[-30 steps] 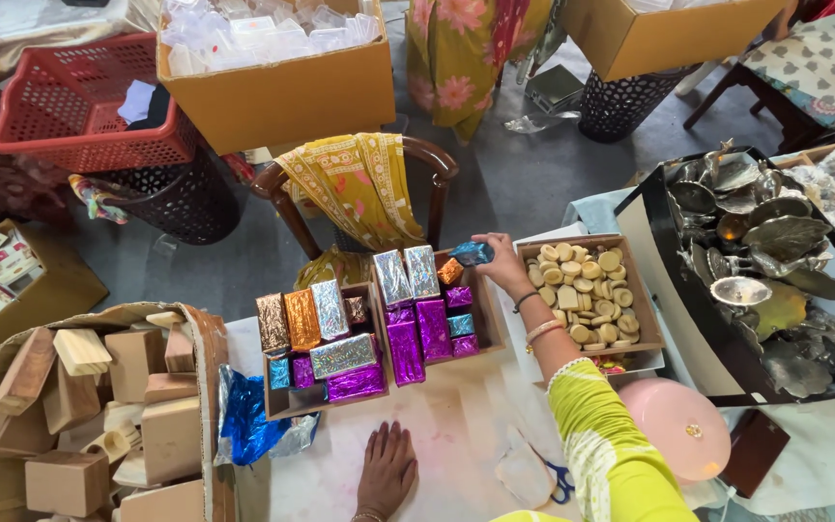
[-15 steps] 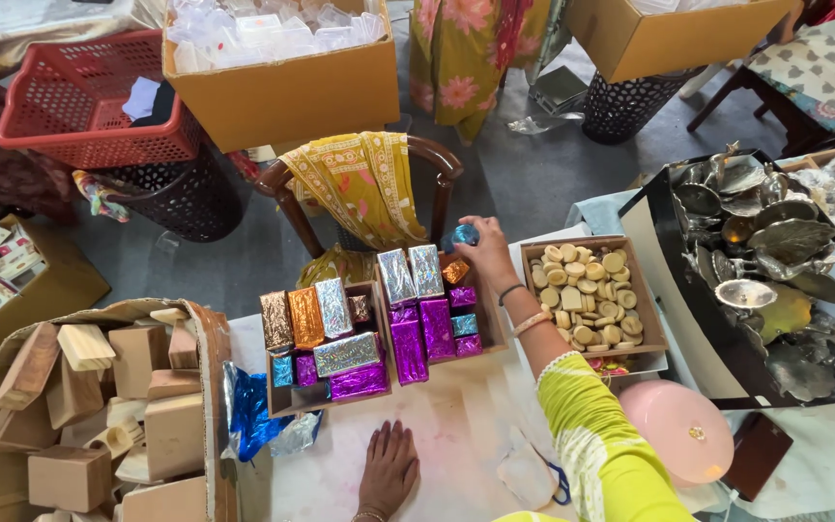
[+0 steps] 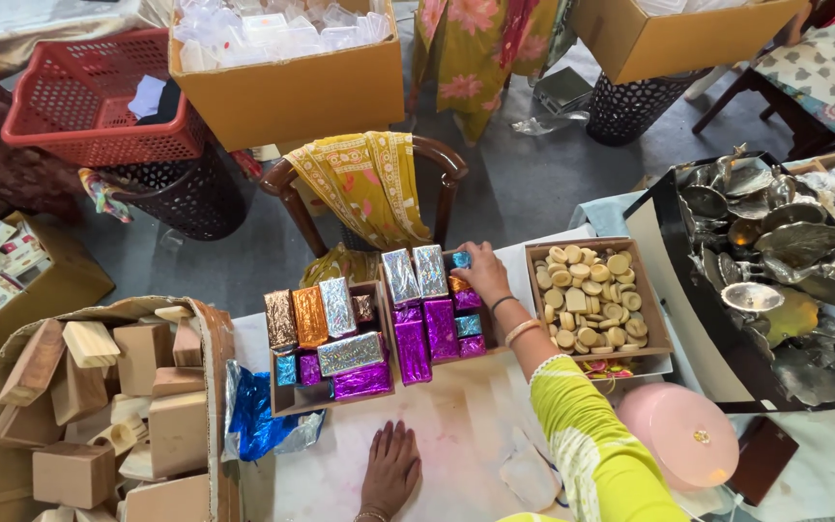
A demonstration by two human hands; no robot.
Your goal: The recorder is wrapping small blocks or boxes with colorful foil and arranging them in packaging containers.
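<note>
Item: our right hand (image 3: 480, 274) closes on a small blue foil-wrapped block (image 3: 460, 259) in the shallow cardboard tray (image 3: 390, 319); left hand (image 3: 390, 468) rests flat, empty, on the tabletop (image 3: 456, 425).

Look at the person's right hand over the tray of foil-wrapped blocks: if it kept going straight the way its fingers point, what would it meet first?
The right hand points up-left across the tray. It would probably first meet the two upright silver-wrapped blocks just beyond the small blue packet at its fingertips, though depth is hard to judge from above.
</note>
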